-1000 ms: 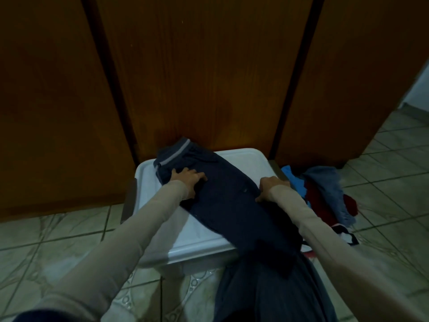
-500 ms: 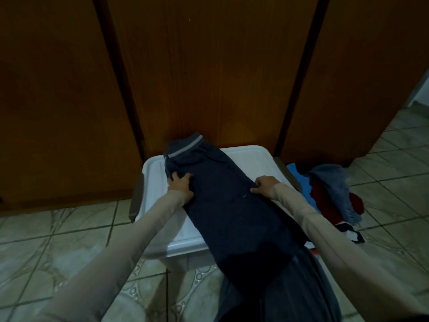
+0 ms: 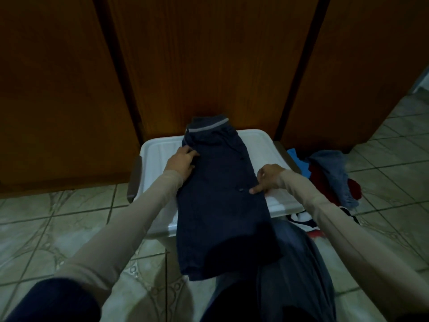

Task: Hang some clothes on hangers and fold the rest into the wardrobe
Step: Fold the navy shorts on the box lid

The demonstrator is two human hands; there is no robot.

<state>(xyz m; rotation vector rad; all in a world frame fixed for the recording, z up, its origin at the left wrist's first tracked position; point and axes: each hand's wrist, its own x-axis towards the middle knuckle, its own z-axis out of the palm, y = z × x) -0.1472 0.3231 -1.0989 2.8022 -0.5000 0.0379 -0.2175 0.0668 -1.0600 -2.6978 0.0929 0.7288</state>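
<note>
I see the navy trousers (image 3: 218, 196) lying lengthwise on the white bin lid (image 3: 160, 149), waistband toward the wardrobe doors (image 3: 209, 66). Left hand (image 3: 182, 160) presses flat on one edge; right hand (image 3: 267, 178) pinches the other. No legible label.

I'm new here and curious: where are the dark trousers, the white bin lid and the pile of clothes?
dark trousers (image 3: 220, 194): head view, mid-leg fabric.
white bin lid (image 3: 160, 147): head view, bare left part.
pile of clothes (image 3: 329, 173): head view, grey-blue garment on top.
</note>
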